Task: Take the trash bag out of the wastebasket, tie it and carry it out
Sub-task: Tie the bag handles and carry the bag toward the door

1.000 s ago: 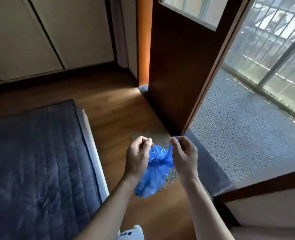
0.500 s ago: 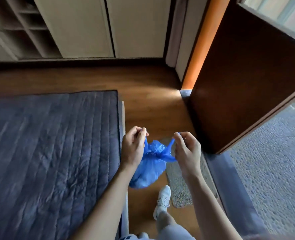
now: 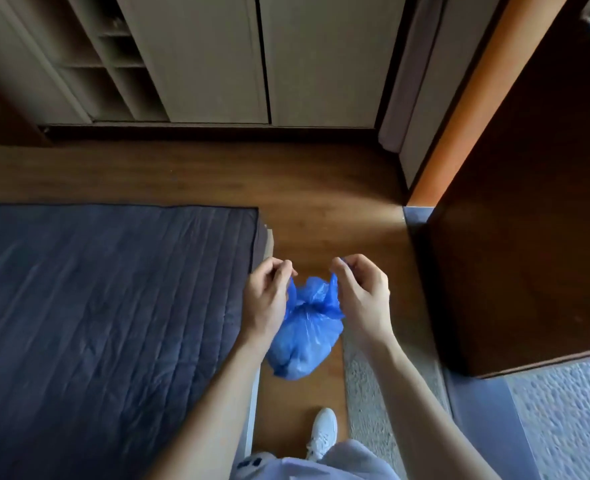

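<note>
Blue trash bag (image 3: 304, 344), bulging, top ends pinched by left hand (image 3: 267, 299) and right hand (image 3: 362, 296).

no writing, label, brand, number or sign can be read anywhere in this view. the only candidate is a few dark blue marks on the white garment (image 3: 252, 463) at the bottom edge, and they are too blurred and cut off to make out as letters.
</note>
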The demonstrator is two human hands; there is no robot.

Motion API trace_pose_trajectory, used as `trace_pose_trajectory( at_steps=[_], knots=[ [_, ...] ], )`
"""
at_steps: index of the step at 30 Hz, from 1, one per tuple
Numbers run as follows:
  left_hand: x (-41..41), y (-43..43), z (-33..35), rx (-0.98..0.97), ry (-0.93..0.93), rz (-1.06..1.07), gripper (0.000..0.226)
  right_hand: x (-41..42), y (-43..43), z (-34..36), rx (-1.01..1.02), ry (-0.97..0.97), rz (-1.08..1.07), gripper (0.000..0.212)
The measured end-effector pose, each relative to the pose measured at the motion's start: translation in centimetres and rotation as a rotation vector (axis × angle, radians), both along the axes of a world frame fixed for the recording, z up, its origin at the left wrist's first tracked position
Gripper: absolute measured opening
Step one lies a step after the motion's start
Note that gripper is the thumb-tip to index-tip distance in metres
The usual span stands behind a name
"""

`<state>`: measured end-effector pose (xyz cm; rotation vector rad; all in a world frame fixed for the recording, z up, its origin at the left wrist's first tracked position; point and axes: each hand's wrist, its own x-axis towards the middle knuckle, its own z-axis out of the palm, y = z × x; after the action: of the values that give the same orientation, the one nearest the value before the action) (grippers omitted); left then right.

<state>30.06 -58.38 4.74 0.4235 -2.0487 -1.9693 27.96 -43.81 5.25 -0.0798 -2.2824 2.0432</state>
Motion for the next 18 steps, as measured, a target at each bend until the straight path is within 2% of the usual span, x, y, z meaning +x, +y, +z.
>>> trace_pose_trajectory(
  at_steps=[10,18],
  knots=[
    [-12.0,1.2,1.0,-0.025,-0.004,0.062,0.025,-13.4,1.6,0.8,-0.057,-0.038,0.037,0.029],
    [-22.6,-0.6,-1.0,-0.018,-0.008,0.050,0.026,-23.0,-0.1,-0.8,-0.035,-0.064,0.030,0.031]
  ],
)
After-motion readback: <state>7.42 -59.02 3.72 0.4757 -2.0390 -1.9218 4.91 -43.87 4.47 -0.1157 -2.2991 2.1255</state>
